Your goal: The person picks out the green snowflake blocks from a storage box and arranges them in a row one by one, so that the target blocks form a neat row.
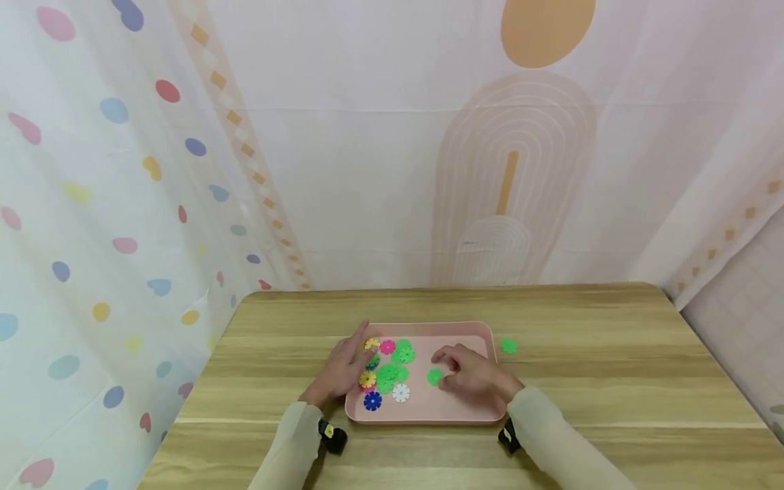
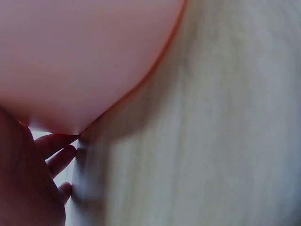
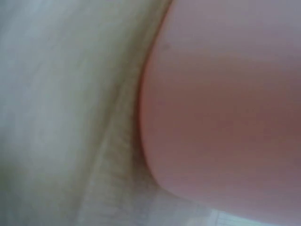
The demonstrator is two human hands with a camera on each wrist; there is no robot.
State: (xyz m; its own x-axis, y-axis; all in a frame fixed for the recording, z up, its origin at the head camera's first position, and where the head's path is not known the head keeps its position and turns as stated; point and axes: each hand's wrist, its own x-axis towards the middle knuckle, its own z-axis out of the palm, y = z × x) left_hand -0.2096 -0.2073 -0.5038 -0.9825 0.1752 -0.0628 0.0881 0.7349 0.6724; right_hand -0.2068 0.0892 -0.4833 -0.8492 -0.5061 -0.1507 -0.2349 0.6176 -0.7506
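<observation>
A pink tray lies on the table with notched plastic discs in its left part. My left hand holds the tray's left side, thumb over the inside and the other fingers along the outer wall. My right hand hovers over the tray's right half, fingers bent and apart from the thumb. Its thumb tip is at the edge of a lone green disc; whether they touch I cannot tell. Several green discs overlap near the left hand, around them a yellow, a pink, a blue and a white disc.
A single green disc lies on the wooden table, just outside the tray's right side. Behind the table hangs a patterned curtain. Both wrist views show mostly the tray's outer wall and blurred wood.
</observation>
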